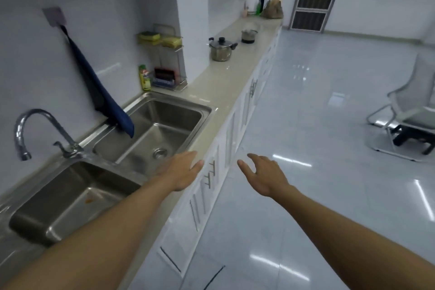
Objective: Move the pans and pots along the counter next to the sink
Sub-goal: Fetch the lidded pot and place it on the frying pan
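A steel pot with a black-knobbed lid and black side handles stands on the beige counter, well beyond the sink. Farther along the counter sits a second, smaller pot with a pale lid on a dark base. My left hand hovers over the counter's front edge beside the right sink basin, fingers apart and empty. Out over the floor in front of the cabinets, my right hand is open and holds nothing. Both hands are far from the pots.
A double steel sink with a curved tap fills the near counter; a blue cloth hangs into the right basin. A wire rack with sponges and a dish-soap bottle stand against the wall. A white chair stands at right.
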